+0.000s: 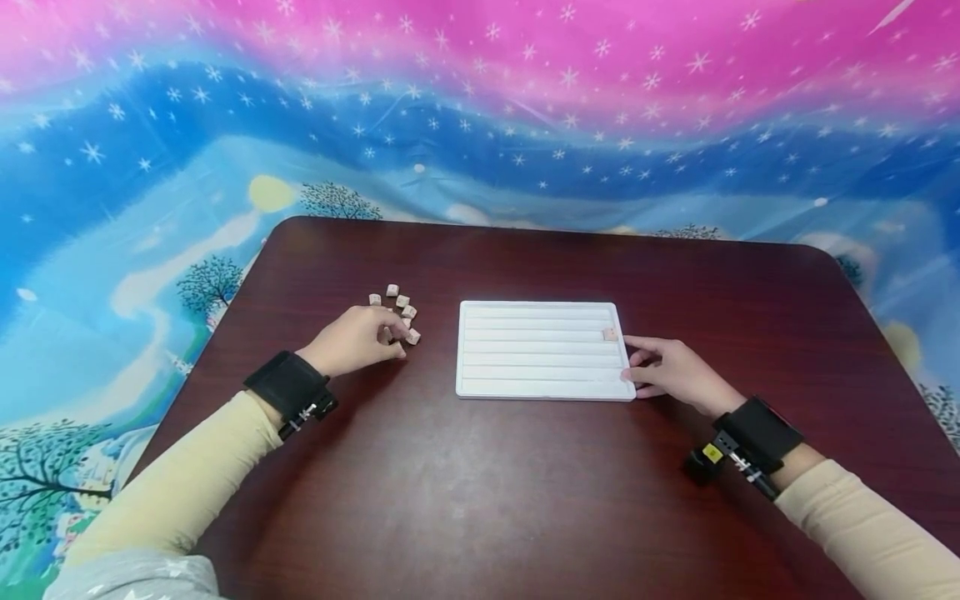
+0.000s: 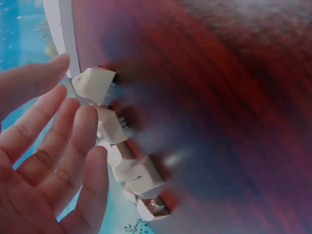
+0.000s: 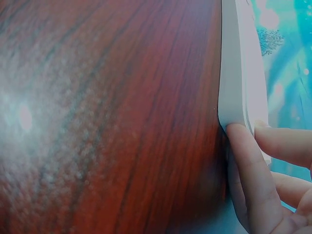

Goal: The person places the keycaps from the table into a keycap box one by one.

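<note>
My left hand [image 1: 360, 340] hovers over a small group of beige keycaps [image 1: 408, 312], fingers loosely bent. In the left wrist view, its thumb and fingers stand apart, close to a keycap [image 2: 95, 84] near the fingertips; whether they touch it I cannot tell. A white ridged tray [image 1: 536, 393] lies flat on the table with horizontal rows. One pinkish keycap [image 1: 610, 334] sits on the tray near its right edge. At that edge my right hand [image 1: 678, 375] grips the rim; the right wrist view shows the tray [image 3: 231, 63] corner between its digits.
The dark red-brown table [image 1: 480, 500] has rounded far corners. Behind it hangs a pink and blue curtain [image 1: 480, 108] with snowflakes and trees. A black strap with a small camera sits on each wrist. Bare tabletop separates the loose keycaps from the tray.
</note>
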The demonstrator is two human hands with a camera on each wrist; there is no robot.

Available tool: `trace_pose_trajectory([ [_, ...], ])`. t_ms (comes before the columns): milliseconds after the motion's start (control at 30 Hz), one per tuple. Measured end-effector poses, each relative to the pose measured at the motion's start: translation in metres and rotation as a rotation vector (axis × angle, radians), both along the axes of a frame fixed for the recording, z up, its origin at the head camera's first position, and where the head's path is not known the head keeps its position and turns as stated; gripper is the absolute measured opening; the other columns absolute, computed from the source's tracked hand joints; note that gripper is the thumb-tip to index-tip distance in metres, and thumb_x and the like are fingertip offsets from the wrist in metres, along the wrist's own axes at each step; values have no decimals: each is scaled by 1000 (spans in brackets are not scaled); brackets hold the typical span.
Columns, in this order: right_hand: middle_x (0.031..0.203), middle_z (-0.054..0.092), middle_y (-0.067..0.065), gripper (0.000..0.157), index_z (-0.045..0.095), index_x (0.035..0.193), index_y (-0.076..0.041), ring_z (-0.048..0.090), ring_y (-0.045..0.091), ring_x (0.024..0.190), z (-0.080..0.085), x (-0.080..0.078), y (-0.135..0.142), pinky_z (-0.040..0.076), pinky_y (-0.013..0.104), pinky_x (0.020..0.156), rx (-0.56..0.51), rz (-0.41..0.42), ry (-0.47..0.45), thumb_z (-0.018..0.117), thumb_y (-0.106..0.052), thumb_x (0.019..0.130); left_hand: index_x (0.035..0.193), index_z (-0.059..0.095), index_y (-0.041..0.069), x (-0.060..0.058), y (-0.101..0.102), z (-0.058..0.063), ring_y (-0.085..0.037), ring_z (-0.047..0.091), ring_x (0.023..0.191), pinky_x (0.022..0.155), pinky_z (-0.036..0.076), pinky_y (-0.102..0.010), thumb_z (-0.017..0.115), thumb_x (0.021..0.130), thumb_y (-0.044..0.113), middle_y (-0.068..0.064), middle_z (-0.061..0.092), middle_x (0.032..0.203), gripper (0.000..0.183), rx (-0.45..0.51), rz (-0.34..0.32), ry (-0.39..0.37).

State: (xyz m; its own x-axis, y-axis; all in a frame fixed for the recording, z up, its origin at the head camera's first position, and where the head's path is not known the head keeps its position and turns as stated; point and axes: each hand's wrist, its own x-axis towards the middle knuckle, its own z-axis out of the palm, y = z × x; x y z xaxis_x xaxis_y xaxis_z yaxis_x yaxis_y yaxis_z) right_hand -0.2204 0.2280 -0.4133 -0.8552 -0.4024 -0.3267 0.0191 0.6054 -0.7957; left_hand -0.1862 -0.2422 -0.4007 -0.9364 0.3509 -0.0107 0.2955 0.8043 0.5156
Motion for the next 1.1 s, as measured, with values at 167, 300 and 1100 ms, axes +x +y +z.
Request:
trace_pose_trajectory([
  [167, 113, 56, 25, 72, 33, 155, 8, 66, 26, 87, 0, 0, 1, 60, 33, 74, 2, -2, 2, 72, -4, 95, 105, 80, 8, 2, -3, -3, -12, 58, 70, 68, 48, -33, 83, 85, 9, 2, 72, 93, 21, -21, -4, -14],
  [300, 112, 56, 24, 72, 33, 155, 8, 65, 26, 87, 0, 1, 1, 60, 33, 74, -1, -5, -5, 71, -4, 96, 107, 79, 8, 2, -5, -5, -12, 57, 69, 67, 48, -33, 83, 84, 8, 2, 72, 94, 23, -18, 6, -46],
  [1100, 110, 57, 23, 70, 33, 155, 8, 66, 26, 88, 2, 0, -1, 60, 34, 74, 2, -8, -12, 70, -5, 97, 109, 79, 10, 1, -3, -3, -13, 63, 74, 70, 51, -35, 80, 86, 4, -2, 75, 102, 24, -14, 27, -78],
])
